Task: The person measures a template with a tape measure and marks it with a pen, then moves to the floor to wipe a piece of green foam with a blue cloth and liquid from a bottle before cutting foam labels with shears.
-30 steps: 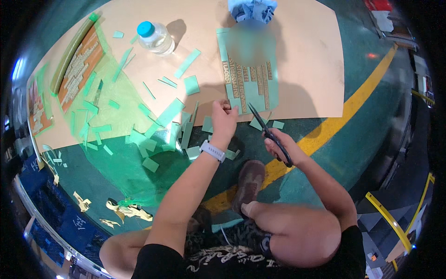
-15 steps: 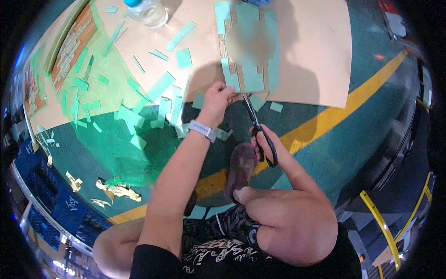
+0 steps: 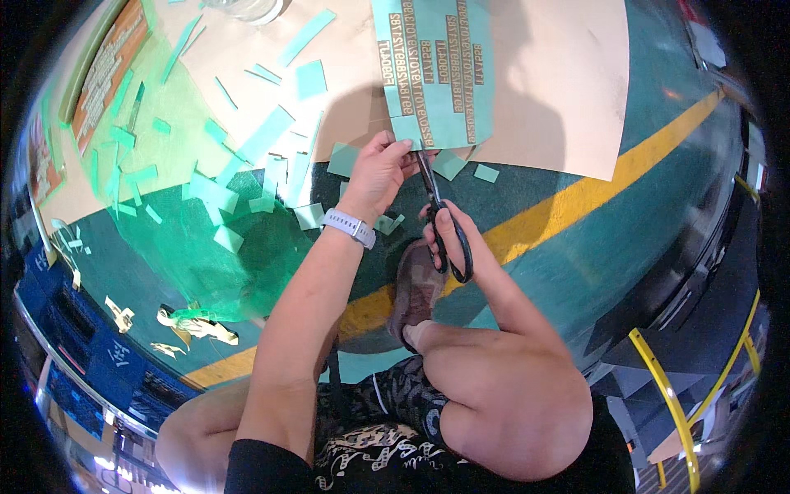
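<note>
A light green stencil sheet point(image 3: 448, 107) with rows of cut-out characters lies over brown board. My left hand point(image 3: 380, 174) pinches its near edge, thumb on top. In my right hand point(image 3: 457, 235) is a pair of black-handled scissors point(image 3: 434, 193), fingers through and around the handles. The blades point away from me and meet the sheet's near edge, close beside my left fingertips. The blade tips are partly hidden there, so how far apart they are is unclear.
Light green offcuts point(image 3: 263, 144) lie scattered over the brown board point(image 3: 559, 82) and the green floor point(image 3: 576, 247). A clear bottle point(image 3: 251, 8) stands at the far left. Crumpled yellowish scraps point(image 3: 193, 325) lie near left. My shoe point(image 3: 418, 284) is under the scissors.
The whole view has shifted slightly, so most things sit higher and further left. Both hands keep their holds, the scissors still at the sheet's near edge.
</note>
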A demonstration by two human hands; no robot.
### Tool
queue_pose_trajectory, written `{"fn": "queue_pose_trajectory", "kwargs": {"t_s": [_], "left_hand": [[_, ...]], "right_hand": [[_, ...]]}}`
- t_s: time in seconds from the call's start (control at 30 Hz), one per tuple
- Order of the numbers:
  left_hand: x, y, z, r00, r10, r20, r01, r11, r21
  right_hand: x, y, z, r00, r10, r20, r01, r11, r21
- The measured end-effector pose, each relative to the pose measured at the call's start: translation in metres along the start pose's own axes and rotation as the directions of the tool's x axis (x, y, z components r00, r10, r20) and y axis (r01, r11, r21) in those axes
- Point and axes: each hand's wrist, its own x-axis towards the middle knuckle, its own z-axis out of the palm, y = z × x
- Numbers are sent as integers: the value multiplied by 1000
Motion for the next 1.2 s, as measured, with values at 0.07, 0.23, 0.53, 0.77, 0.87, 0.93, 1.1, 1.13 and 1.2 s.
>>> {"fn": "queue_pose_trajectory", "kwargs": {"t_s": [0.07, 0.23, 0.53, 0.77, 0.87, 0.93, 1.1, 1.13, 1.2], "left_hand": [[0, -1, -2, 1000, -10, -7, 10, 1000, -6], [1, -4, -2, 999, -16, -27, 16, 1000, -11], [-1, -1, 1, 999, -47, 24, 46, 999, 14], [2, -3, -6, 998, -29, 48, 28, 1000, 10], [3, -4, -7, 999, -29, 46, 28, 1000, 9], [4, -3, -7, 999, -42, 33, 41, 999, 16], [1, -3, 1, 1000, 10, -6, -11, 996, -93], [1, -3, 5, 1000, 14, -7, -15, 990, -140], [1, -8, 16, 995, 46, -88, -54, 995, -87]], "right_hand": [[0, 0, 2, 1000, 7, -20, -6, 999, 40], [8, 0, 0, 997, -67, -24, 66, 997, -36], [9, -5, 1, 997, -74, -38, 71, 995, -73], [5, -5, -2, 996, -83, -17, 82, 996, -25], [6, -4, -4, 996, -85, -15, 84, 994, -63], [4, -2, -6, 996, -91, -3, 91, 992, -91], [-9, 6, -16, 996, -87, 20, 88, 994, -59], [-10, 8, -19, 997, -78, 6, 78, 996, -46], [-12, 11, -23, 998, -55, -16, 55, 998, -17]]}}
